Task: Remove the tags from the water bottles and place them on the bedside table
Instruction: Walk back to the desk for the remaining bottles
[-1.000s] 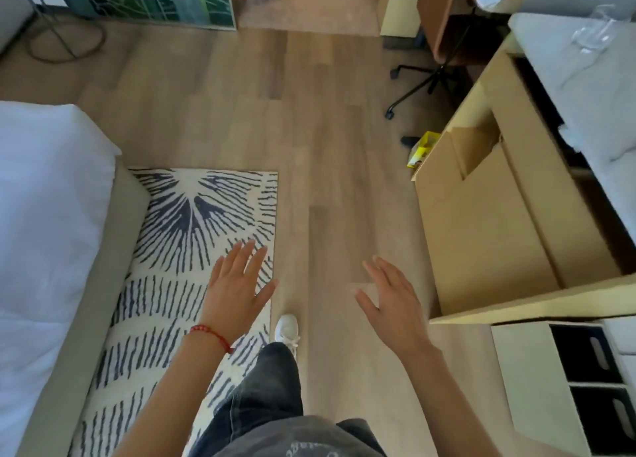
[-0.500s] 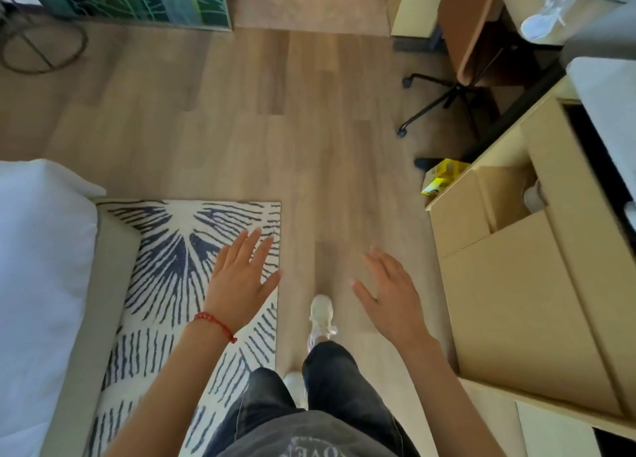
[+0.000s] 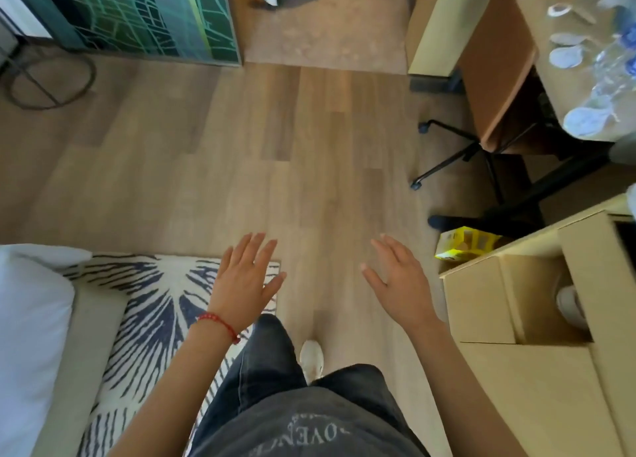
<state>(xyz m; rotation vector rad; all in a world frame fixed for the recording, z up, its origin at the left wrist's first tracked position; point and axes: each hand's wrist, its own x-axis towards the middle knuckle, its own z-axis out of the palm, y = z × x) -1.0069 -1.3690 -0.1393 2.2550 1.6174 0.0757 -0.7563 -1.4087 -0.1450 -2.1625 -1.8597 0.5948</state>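
Hands are held out over the wooden floor point(image 3: 309, 167), both empty: the left hand point(image 3: 242, 281) with a red bracelet point(image 3: 217, 322) on its wrist, and the right hand point(image 3: 401, 284), each with straight, spread fingers. Compared with half a second ago, the view is moved forward: the desk point(image 3: 578, 88) at the upper right is now seen more fully, and the water bottles point(image 3: 609, 74) on it, blurred, are nearer. The patterned rug point(image 3: 155, 305) and the bed point(image 3: 31, 336) are lower on the left. A yellow box point(image 3: 463, 243) lies beside the cardboard box point(image 3: 516, 319). On the grey shirt point(image 3: 309, 432), the letters "OVE" are read, upside down.
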